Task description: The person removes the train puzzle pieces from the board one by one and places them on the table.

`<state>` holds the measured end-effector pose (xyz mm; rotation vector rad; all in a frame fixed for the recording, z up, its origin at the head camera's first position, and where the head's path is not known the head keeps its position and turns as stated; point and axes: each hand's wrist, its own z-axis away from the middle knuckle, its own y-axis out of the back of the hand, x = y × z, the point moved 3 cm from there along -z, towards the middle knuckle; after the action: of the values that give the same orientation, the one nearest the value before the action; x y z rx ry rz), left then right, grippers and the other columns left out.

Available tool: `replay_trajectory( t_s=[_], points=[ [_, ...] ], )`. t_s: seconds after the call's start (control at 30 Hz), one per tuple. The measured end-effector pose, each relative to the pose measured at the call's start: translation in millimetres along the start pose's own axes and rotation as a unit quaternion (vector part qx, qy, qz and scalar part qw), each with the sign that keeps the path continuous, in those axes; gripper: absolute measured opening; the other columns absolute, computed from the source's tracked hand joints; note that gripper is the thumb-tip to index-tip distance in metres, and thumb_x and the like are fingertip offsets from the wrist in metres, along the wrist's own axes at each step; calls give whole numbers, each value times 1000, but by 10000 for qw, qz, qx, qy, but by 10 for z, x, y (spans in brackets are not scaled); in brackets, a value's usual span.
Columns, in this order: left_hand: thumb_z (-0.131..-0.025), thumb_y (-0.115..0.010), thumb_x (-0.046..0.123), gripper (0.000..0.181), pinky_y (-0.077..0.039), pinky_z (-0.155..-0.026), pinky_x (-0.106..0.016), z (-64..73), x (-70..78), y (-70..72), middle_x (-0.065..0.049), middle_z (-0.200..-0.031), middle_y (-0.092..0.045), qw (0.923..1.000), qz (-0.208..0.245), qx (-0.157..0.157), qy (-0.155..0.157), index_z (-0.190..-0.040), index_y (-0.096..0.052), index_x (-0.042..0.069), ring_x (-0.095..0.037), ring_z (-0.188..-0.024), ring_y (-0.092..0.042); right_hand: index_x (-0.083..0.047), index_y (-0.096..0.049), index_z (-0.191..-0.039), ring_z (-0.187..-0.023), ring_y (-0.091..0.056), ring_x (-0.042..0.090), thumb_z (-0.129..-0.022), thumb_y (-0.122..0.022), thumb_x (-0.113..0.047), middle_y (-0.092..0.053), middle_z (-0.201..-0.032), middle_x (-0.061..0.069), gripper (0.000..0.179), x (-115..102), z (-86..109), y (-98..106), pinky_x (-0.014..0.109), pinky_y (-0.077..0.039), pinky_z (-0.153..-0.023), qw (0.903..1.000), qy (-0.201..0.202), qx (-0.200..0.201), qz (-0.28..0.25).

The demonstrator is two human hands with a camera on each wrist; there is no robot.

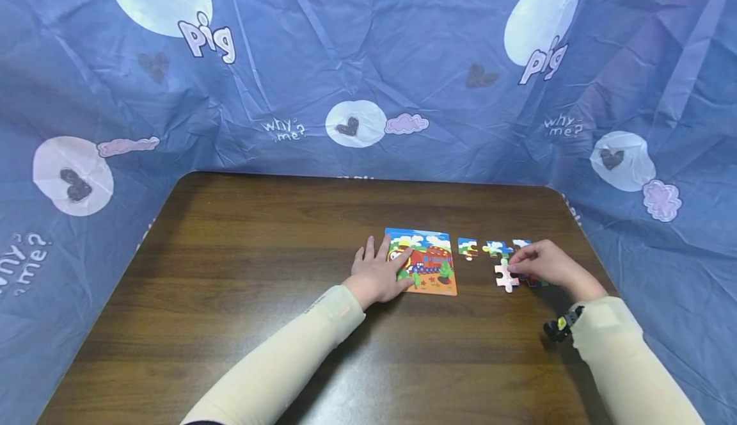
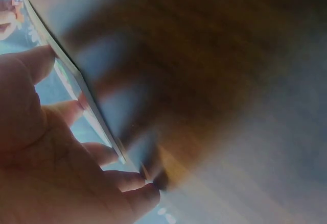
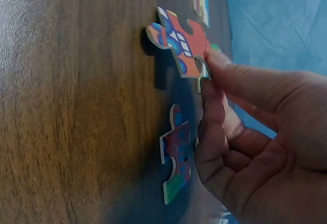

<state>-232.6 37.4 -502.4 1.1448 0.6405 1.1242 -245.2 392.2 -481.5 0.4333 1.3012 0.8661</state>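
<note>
My left hand (image 1: pixel 377 276) lies with its fingers spread over the left part of a picture card (image 1: pixel 434 262) showing a red train. In the left wrist view, the fingertips rest along the edge of that card (image 2: pixel 76 78). My right hand (image 1: pixel 544 264) pinches a jigsaw puzzle piece (image 1: pixel 507 278) between thumb and fingers. In the right wrist view, the held puzzle piece (image 3: pixel 186 48) shows red, a blue wheel and orange, tilted up close over the table. Another piece (image 3: pixel 175 152) with blue and green lies below the right hand, partly hidden by it in the head view.
More puzzle pieces lie in a row right of the card: one with a red tab (image 1: pixel 467 248), a blue and white one (image 1: pixel 496 248) and one (image 1: pixel 521 243) just beyond the right hand. The brown wooden table (image 1: pixel 230 271) meets a blue printed curtain (image 1: pixel 357 60) at the back.
</note>
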Motion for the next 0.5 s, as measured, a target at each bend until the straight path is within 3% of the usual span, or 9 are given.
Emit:
replay_trajectory(
  t_s=[0.27, 0.5],
  points=[
    [-100, -35, 70, 70, -14, -119, -54, -19, -4, -13, -8, -170, -1, 10000, -34, 9, -22, -162, -13, 47, -43, -152, -3, 0, -73, -88, -64, -56, 18, -90, -77, -11, -63, -73, 1, 12, 2, -42, -52, 35, -47, -57, 9984, -172, -61, 538],
    [-100, -34, 71, 70, -13, -119, -54, -13, -6, -9, -7, -170, 1, 10000, -23, -29, 10, -162, -12, 47, -43, -152, -2, -6, -72, -79, -59, -55, 16, -85, -81, -14, -61, -67, -2, 14, 14, -84, -53, 34, -45, -55, 9962, -296, 128, 810]
  ],
)
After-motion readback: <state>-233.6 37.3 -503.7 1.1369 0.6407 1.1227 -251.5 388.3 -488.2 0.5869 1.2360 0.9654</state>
